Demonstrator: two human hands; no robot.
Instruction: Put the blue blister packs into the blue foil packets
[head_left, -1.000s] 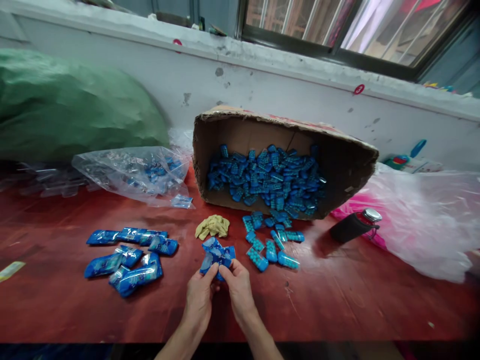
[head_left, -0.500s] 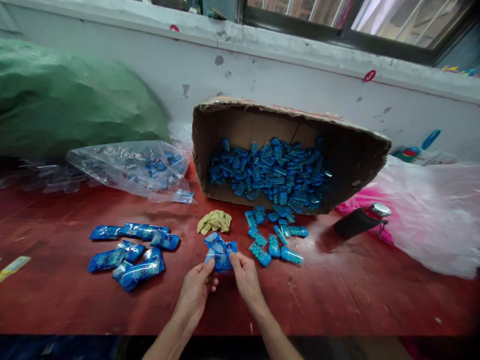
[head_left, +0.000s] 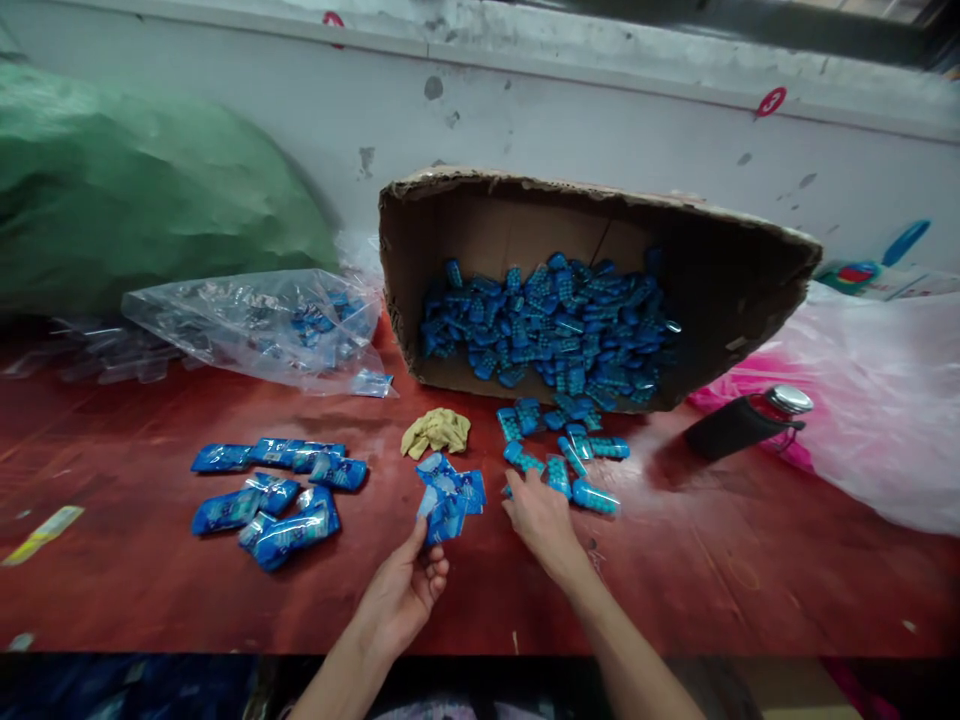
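- Hands are apart over the counter: the left hand pinches the lower edge of overlapping flat blue packets, while the right hand reaches down at loose bead packs; whether it grips one, I cannot tell.
- Behind, a stained pale wall runs below a ledge.
- Red and scuffed, the counter carries everything.
- A bulging green sack fills the far left.
- An open carton lies on its side, heaped inside with more packs.
- Pink and white plastic bunches at right.
- A clear bag sits left of the carton.
- Shiny blue pouches lie left of the hands.
- A black bottle leans near the plastic.
- A crumpled yellow cloth lies just beyond the packets.
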